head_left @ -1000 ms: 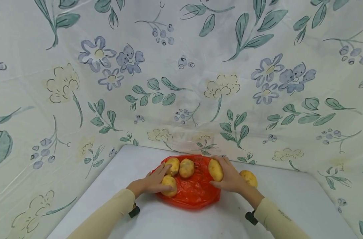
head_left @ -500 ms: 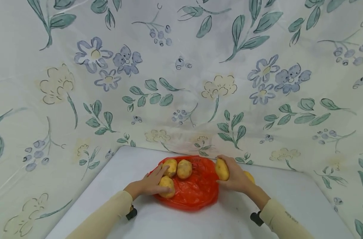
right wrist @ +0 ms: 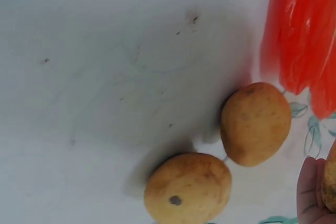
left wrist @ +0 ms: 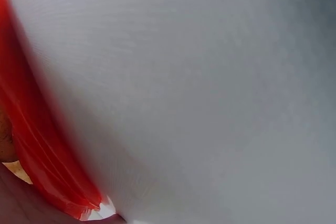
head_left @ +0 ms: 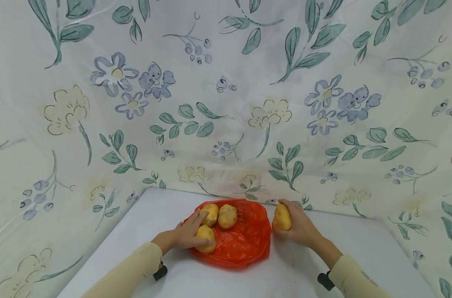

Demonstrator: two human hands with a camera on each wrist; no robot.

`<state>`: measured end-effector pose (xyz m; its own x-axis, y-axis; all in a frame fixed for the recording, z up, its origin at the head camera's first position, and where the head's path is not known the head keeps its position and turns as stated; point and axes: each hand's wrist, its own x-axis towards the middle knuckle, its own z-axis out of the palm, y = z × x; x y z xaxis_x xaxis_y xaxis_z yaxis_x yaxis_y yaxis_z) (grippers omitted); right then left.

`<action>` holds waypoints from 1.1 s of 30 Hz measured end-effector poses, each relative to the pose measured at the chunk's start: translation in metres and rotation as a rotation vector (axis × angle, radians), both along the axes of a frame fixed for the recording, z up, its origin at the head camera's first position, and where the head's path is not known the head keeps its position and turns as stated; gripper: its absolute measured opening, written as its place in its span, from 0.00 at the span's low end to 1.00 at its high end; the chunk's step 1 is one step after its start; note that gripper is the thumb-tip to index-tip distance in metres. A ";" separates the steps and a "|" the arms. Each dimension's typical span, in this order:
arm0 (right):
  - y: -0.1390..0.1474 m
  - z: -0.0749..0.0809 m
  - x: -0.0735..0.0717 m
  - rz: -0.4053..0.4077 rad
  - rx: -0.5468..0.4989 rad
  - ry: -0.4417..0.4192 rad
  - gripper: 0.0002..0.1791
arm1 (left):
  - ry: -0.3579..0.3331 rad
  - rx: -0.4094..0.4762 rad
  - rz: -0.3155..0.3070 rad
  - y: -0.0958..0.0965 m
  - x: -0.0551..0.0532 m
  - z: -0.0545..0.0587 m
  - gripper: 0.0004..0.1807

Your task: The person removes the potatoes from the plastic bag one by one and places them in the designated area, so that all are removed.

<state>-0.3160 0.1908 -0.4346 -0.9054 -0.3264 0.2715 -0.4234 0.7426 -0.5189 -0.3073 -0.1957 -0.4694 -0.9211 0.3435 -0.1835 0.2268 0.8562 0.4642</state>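
Observation:
A red plastic bag (head_left: 244, 246) lies spread on the table, with three potatoes on its left half: an upper-left potato (head_left: 209, 213), a middle potato (head_left: 227, 216) and a lower-left potato (head_left: 206, 239). My left hand (head_left: 184, 237) rests at the bag's left edge, fingers stretched along the upper-left potato and thumb across the lower one. Just beyond the bag's right edge, my right hand (head_left: 303, 228) grips another potato (head_left: 283, 217). Part of that held potato (right wrist: 330, 184) also shows at the right wrist view's edge. Little of the left hand appears in its wrist view.
In the right wrist view, two loose potatoes lie on the white table: one potato (right wrist: 255, 124) near the bag and another potato (right wrist: 188, 188) with a dark spot. A floral cloth (head_left: 240, 95) rises behind the table (head_left: 196, 277).
My right hand has moved right with its potato, from over the bag to just past its right edge. It now hides the loose potato beside it. My left hand stays on its potatoes.

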 end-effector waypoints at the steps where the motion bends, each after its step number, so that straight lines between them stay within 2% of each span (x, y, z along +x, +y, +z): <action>1: 0.002 -0.002 0.001 -0.006 0.002 -0.002 0.49 | -0.008 -0.004 0.001 0.000 0.001 -0.001 0.61; 7: 0.008 -0.006 -0.002 -0.028 0.027 0.043 0.48 | -0.030 0.009 0.027 0.000 0.005 0.000 0.62; 21: 0.029 -0.002 -0.004 -0.043 0.044 0.049 0.49 | -0.044 0.009 0.004 0.001 0.000 -0.003 0.62; 33: 0.052 -0.003 -0.008 -0.118 0.012 -0.047 0.50 | -0.053 0.008 -0.003 0.002 0.000 -0.001 0.63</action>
<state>-0.3237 0.2431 -0.4378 -0.9494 -0.2194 0.2249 -0.3079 0.7921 -0.5271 -0.3073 -0.1932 -0.4701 -0.9091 0.3477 -0.2294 0.2038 0.8516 0.4829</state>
